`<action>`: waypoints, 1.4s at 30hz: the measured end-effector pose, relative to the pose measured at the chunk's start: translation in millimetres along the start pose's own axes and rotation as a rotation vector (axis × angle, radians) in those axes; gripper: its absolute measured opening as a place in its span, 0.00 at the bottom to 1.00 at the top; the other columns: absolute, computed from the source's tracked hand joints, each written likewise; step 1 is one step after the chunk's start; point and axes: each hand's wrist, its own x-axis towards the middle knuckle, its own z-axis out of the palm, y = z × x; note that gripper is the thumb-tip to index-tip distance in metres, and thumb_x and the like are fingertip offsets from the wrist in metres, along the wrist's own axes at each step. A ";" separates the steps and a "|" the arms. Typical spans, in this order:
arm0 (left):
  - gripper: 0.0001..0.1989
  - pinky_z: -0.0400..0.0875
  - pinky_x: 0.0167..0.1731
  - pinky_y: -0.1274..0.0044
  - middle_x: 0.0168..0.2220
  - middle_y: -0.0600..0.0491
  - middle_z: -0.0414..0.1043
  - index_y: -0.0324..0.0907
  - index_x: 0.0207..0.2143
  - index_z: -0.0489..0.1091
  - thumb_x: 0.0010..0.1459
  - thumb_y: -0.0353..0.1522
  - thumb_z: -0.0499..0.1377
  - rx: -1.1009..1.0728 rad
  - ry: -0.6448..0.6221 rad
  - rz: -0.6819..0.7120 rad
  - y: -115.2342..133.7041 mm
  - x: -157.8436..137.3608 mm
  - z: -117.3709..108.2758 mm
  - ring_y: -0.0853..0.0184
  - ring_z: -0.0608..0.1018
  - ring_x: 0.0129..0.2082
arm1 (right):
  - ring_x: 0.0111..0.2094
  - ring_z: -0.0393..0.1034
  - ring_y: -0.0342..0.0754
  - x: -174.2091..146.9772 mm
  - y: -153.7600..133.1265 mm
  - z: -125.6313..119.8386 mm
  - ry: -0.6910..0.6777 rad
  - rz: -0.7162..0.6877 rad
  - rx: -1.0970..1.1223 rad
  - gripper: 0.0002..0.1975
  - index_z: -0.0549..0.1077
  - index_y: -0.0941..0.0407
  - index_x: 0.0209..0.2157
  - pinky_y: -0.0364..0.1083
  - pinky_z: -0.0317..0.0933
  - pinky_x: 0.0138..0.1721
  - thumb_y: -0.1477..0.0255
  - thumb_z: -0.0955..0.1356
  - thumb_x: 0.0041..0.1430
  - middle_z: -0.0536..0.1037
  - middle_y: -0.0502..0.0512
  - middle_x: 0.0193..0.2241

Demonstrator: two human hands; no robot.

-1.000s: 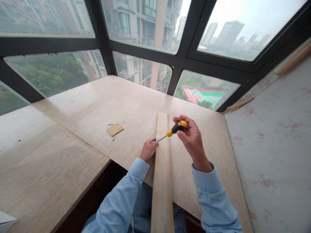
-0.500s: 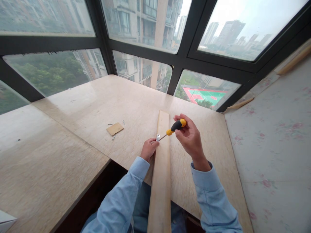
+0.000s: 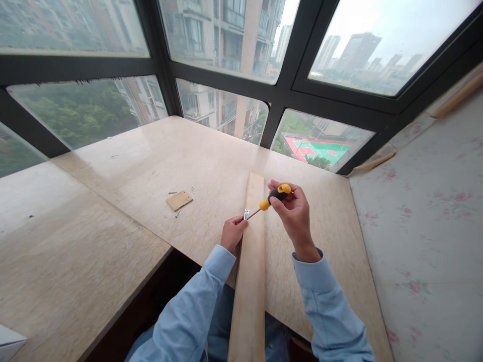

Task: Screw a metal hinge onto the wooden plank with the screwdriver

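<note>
Gripping a bulbous screwdriver [image 3: 277, 194], the right hand [image 3: 296, 211] faces the left hand [image 3: 233, 233] holding a metal plate [image 3: 246, 214] on flat wood [image 3: 249, 279].

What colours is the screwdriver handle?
Yellow and black; the screwdriver handle shows best in the head view.

Dark window frame [image 3: 283, 96], floral wallpaper [image 3: 422, 236]
</note>
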 end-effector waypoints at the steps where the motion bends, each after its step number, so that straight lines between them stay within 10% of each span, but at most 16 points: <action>1: 0.12 0.60 0.25 0.79 0.21 0.56 0.70 0.38 0.32 0.80 0.43 0.34 0.64 0.005 -0.001 0.000 -0.4 0.2 -0.5 0.68 0.70 0.25 | 0.57 0.69 0.55 0.2 -0.5 -0.7 -0.038 -0.007 0.003 0.17 0.68 0.53 0.47 0.59 0.65 0.58 0.65 0.71 0.57 0.73 0.60 0.54; 10: 0.14 0.62 0.27 0.79 0.23 0.55 0.72 0.37 0.34 0.80 0.44 0.33 0.63 0.016 -0.010 0.017 1.4 -0.7 -1.2 0.67 0.72 0.26 | 0.44 0.74 0.51 1.7 4.9 -4.3 0.105 -0.100 -0.215 0.26 0.72 0.54 0.50 0.54 0.71 0.48 0.63 0.76 0.50 0.75 0.57 0.44; 28: 0.14 0.60 0.26 0.79 0.22 0.57 0.69 0.36 0.31 0.79 0.43 0.35 0.62 0.041 -0.010 0.016 2.8 -1.9 -0.3 0.68 0.69 0.25 | 0.56 0.69 0.53 -1.4 3.2 -5.1 -0.051 -0.125 -0.114 0.30 0.60 0.49 0.63 0.58 0.65 0.57 0.71 0.67 0.60 0.72 0.58 0.54; 35: 0.13 0.60 0.27 0.79 0.22 0.56 0.69 0.37 0.30 0.79 0.44 0.36 0.61 0.064 0.002 0.036 3.7 -3.0 0.8 0.68 0.70 0.26 | 0.47 0.70 0.53 -1.2 -3.8 -4.5 0.116 -0.229 -0.528 0.29 0.68 0.52 0.58 0.55 0.71 0.45 0.65 0.73 0.55 0.73 0.58 0.44; 42: 0.14 0.60 0.27 0.78 0.22 0.56 0.69 0.37 0.31 0.79 0.44 0.36 0.61 0.088 0.004 0.046 1.8 -1.5 0.1 0.67 0.70 0.26 | 0.56 0.69 0.53 -4.2 -1.5 -4.8 -0.054 -0.136 -0.186 0.32 0.58 0.50 0.64 0.57 0.67 0.56 0.72 0.67 0.59 0.72 0.58 0.55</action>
